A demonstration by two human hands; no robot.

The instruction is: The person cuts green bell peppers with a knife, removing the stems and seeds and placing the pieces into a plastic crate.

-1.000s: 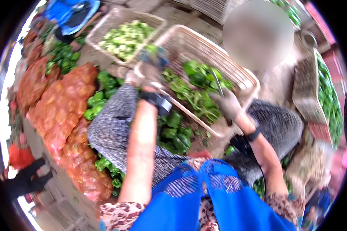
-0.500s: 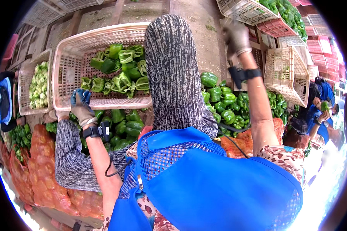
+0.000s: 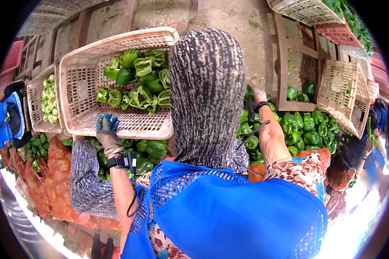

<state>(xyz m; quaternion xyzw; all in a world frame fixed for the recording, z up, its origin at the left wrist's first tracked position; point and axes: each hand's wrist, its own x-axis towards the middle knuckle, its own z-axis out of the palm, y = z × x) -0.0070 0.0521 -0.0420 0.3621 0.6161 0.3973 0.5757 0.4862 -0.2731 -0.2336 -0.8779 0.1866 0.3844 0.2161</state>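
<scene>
Both hands are well apart, one on each side of a raised knee in black-and-white speckled trousers (image 3: 207, 95). To the left, the left hand (image 3: 108, 133), in a grey work glove with blue-coated fingers, touches the near rim of a large, pale pinkish-white rectangular crate of slotted plastic (image 3: 149, 124); whether it grips that rim, I cannot tell. Glossy green bell peppers, cut open (image 3: 140, 97), lie toward the right side of the crate, some showing pale insides. To the right, the right hand (image 3: 259, 94) reaches to the far edge of a heap of whole green bell peppers (image 3: 307, 127); its fingers are too unclear to tell whether they hold one. Beyond the heap lies a brown wooden frame (image 3: 282, 64), with a tilted cream plastic crate (image 3: 341, 90) at its right. Far left, a smaller off-white plastic crate (image 3: 35, 105) holds pale green chopped pieces (image 3: 50, 99). Orange-red mesh sacks (image 3: 58, 177) lie nearer on the left.
</scene>
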